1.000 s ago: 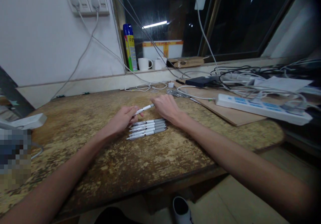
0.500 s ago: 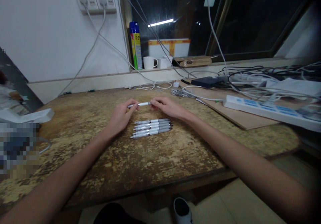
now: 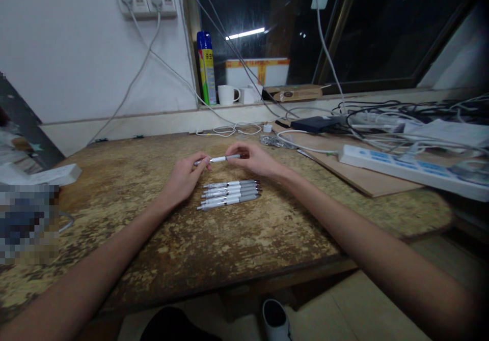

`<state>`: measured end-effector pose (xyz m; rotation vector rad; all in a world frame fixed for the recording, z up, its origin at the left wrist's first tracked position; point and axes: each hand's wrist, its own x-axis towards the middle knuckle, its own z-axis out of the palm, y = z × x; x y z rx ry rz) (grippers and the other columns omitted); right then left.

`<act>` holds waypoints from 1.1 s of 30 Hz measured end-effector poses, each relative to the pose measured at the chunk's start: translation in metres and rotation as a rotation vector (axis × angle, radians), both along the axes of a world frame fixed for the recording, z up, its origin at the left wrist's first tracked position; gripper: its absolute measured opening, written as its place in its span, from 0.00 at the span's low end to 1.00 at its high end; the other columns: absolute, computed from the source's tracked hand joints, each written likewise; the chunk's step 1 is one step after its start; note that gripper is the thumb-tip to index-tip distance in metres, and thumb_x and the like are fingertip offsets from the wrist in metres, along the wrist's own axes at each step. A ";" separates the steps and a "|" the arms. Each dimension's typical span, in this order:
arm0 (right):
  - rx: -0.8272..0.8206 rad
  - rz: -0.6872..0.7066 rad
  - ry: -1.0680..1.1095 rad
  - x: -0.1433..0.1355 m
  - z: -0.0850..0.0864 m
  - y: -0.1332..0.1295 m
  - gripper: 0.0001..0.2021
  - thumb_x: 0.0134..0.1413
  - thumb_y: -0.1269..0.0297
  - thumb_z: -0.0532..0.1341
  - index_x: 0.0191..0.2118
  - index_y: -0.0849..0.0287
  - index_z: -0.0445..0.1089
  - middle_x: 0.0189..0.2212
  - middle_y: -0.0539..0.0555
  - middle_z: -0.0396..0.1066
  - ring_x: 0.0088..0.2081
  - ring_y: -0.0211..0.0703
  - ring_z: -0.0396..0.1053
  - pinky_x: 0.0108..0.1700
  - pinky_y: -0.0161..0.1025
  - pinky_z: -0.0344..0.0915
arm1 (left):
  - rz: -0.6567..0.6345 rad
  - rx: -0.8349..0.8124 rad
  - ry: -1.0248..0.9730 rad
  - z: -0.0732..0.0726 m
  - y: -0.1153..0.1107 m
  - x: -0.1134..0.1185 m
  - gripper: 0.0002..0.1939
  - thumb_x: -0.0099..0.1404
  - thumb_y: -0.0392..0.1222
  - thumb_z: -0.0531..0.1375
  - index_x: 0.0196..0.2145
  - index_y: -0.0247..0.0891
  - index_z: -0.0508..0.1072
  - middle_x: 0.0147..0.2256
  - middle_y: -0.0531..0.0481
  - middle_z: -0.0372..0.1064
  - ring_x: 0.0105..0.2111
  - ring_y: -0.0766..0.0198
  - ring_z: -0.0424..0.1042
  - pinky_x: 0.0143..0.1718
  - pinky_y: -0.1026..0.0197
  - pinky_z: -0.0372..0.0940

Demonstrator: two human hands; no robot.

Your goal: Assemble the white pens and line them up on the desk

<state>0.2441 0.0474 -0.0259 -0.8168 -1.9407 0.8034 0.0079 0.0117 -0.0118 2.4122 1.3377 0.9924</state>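
Note:
A white and grey pen (image 3: pixel 218 160) is raised above the tabletop, roughly level. My left hand (image 3: pixel 187 175) pinches its left end between thumb and fingers. Around the grey right part of the pen curve the thumb and fingers of my right hand (image 3: pixel 254 159), with a gap between them in which the grey barrel shows. Just in front of both hands, several like pens (image 3: pixel 232 199) lie side by side in a neat row on the worn wooden table (image 3: pixel 214 244), their grey tips pointing right.
A power strip (image 3: pixel 401 165) rests over a cardboard sheet (image 3: pixel 367 186) at the right, near tangled cables (image 3: pixel 382 112). On the sill stand a spray can (image 3: pixel 207 71) and a white mug (image 3: pixel 227 95). A white cable (image 3: pixel 229 131) lies along the back edge.
My right hand's fingers have spread and lifted a little, so more of the pen's grey part shows. The left hand keeps its pinch. The row of pens is unchanged.

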 end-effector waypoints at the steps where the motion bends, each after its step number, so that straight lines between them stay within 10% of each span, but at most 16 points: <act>1: -0.019 0.000 0.012 -0.001 0.000 -0.001 0.09 0.58 0.60 0.66 0.41 0.60 0.74 0.40 0.56 0.77 0.42 0.44 0.72 0.48 0.42 0.67 | -0.001 -0.001 -0.001 0.000 0.000 0.000 0.21 0.76 0.52 0.50 0.38 0.37 0.76 0.29 0.51 0.71 0.30 0.60 0.66 0.33 0.62 0.56; 16: -0.050 0.020 -0.012 -0.007 0.009 -0.014 0.08 0.60 0.61 0.63 0.37 0.60 0.77 0.35 0.56 0.78 0.38 0.43 0.73 0.45 0.42 0.67 | -0.093 0.009 0.050 0.002 -0.009 0.004 0.18 0.74 0.53 0.54 0.46 0.40 0.78 0.41 0.48 0.78 0.38 0.56 0.73 0.41 0.59 0.60; 33: -0.054 0.036 -0.044 -0.011 0.008 -0.018 0.07 0.56 0.63 0.66 0.40 0.59 0.74 0.40 0.55 0.77 0.41 0.43 0.72 0.44 0.41 0.67 | -0.068 0.003 0.091 -0.002 -0.006 0.003 0.24 0.77 0.51 0.48 0.29 0.38 0.72 0.27 0.51 0.71 0.30 0.60 0.68 0.35 0.61 0.56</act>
